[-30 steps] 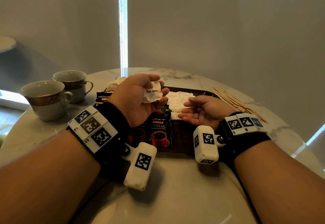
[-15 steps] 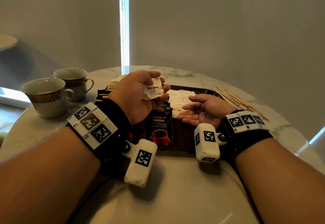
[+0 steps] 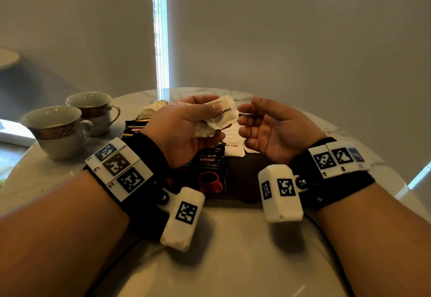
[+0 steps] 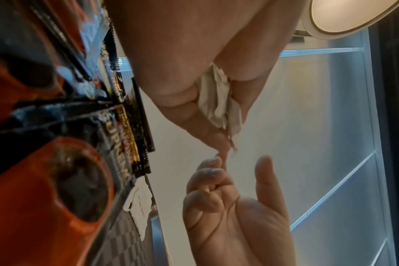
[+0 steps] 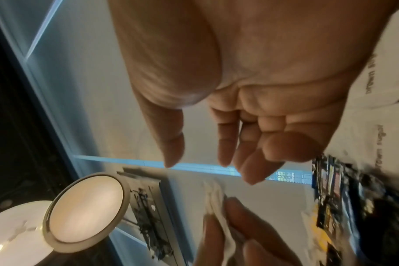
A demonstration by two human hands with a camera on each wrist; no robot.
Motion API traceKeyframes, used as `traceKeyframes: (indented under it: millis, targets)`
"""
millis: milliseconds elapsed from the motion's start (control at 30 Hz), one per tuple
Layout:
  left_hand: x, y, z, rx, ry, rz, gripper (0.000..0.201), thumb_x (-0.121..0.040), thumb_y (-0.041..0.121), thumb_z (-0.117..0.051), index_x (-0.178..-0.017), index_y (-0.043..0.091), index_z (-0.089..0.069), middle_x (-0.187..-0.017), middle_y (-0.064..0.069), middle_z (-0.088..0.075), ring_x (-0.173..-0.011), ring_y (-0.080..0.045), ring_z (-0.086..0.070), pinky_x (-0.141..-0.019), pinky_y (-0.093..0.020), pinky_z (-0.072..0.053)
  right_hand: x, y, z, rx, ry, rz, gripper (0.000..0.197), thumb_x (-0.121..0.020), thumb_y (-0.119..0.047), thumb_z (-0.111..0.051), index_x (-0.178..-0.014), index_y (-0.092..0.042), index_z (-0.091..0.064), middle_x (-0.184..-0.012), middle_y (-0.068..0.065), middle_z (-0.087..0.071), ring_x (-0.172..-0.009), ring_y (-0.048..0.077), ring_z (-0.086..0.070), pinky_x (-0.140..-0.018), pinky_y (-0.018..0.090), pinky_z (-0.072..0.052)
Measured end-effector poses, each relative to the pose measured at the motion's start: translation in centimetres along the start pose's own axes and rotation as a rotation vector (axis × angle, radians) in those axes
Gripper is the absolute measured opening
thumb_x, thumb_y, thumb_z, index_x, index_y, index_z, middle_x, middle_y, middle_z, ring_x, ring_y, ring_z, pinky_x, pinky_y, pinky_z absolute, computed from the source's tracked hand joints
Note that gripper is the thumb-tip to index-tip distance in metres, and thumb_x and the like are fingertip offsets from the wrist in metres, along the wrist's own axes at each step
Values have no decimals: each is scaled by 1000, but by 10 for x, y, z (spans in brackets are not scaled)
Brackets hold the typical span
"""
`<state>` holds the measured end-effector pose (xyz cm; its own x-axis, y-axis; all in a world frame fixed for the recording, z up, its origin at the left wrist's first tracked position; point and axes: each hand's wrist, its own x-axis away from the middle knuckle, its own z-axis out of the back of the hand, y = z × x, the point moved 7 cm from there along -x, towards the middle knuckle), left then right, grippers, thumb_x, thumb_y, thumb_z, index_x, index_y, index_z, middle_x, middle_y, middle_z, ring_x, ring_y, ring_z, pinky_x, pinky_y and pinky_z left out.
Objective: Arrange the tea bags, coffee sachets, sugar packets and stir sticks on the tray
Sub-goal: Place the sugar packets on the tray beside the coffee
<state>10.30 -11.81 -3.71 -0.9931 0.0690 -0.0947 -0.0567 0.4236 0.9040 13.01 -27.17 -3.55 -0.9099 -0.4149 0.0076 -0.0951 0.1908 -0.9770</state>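
My left hand (image 3: pixel 205 119) is raised above the dark tray (image 3: pixel 245 168) and grips a small bunch of white brown-sugar packets (image 3: pixel 221 117), also seen in the left wrist view as packets (image 4: pixel 219 100) between thumb and fingers. My right hand (image 3: pixel 251 122) hovers palm up just right of them, fingers loosely curled and holding nothing; its fingertips (image 5: pixel 251 162) are close to the packets (image 5: pixel 216 207). On the tray lie black coffee sachets (image 3: pixel 210 168) with red cups printed on them and more white sugar packets (image 3: pixel 233 143).
Two cups (image 3: pixel 58 129) stand at the table's left. A pile of tea bags (image 3: pixel 151 108) and more coffee sachets (image 3: pixel 135 129) lie beyond the tray's left corner on the round marble table (image 3: pixel 233 250). Grey blinds hang behind.
My right hand has lifted off the tray and come up beside the left hand. My left hand has shifted the sugar packets higher and rightward. The stir sticks are now hidden.
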Motion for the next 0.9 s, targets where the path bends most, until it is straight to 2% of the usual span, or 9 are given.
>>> traceKeyframes:
  millis: [100, 200, 333, 400, 467, 600, 767, 833, 900]
  targets:
    - [-1, -1, 1, -48, 6, -16, 28, -71, 14, -72, -98, 11, -67, -80, -7, -70, -64, -20, -66, -52, -29, -52, 1, 3, -13, 96, -25, 5, 24, -81, -24, -65, -100, -8, -61, -78, 3, -62, -62, 14, -59, -55, 25, -40]
    - [-1, -1, 1, -62, 19, -21, 14, -79, 9, -70, -92, 13, -65, -74, -5, -70, -60, -18, -64, -50, -27, -48, -2, 5, -15, 130, 8, 24, 3, -88, -11, -61, -90, -10, -59, -77, 4, -63, -60, 14, -59, -52, 25, -39]
    - [0, -2, 1, -68, 5, -5, 15, -76, 10, -72, -89, 15, -65, -78, -6, -71, -63, -17, -67, -47, -25, -50, -3, 4, -16, 107, 44, 58, 9, -93, -5, -53, -87, -9, -59, -76, 6, -65, -60, 16, -60, -51, 25, -39]
    - [-1, -3, 2, -75, 2, 13, 21, -73, 11, -74, -92, 14, -66, -84, -9, -72, -67, -19, -67, -49, -27, -52, -5, 3, -14, 84, 73, 73, 11, -93, -4, -49, -100, -6, -58, -83, 9, -65, -63, 16, -61, -50, 24, -41]
    - [-2, -5, 5, -80, 17, 35, 16, -81, 7, -72, -95, 13, -67, -88, -11, -73, -67, -20, -65, -52, -29, -52, -6, 1, -9, 42, 124, 87, 15, -93, -4, -48, -106, -5, -55, -82, 9, -63, -60, 14, -61, -49, 23, -41]
    - [-3, -5, 6, -63, 29, 55, 17, -88, -2, -64, -93, 13, -68, -79, -9, -69, -63, -18, -64, -50, -29, -50, -7, -4, 2, -59, 216, 123, 12, -92, -2, -50, -89, -8, -60, -75, 7, -59, -61, 14, -54, -53, 25, -43]
    - [-3, -5, 6, -59, 37, 54, 17, -89, -3, -62, -92, 14, -66, -80, -7, -66, -62, -17, -62, -47, -27, -48, -6, -7, 8, -174, 245, 172, 11, -95, -4, -52, -94, -7, -63, -76, 9, -71, -77, 24, -68, -66, 30, -52]
    - [-3, -4, 6, -47, 50, 55, 15, -90, 0, -62, -93, 14, -66, -80, -7, -66, -60, -17, -61, -47, -25, -46, -5, -8, 7, -226, 234, 184, 12, -95, -1, -50, -94, -5, -61, -74, 10, -71, -74, 25, -71, -67, 36, -58]
    - [-2, -4, 6, -46, 62, 57, 9, -90, 6, -64, -94, 14, -66, -81, -5, -66, -61, -16, -60, -48, -25, -45, -4, -9, 4, -264, 225, 194, 15, -94, 3, -47, -93, -5, -60, -69, 9, -70, -66, 23, -71, -61, 38, -61]
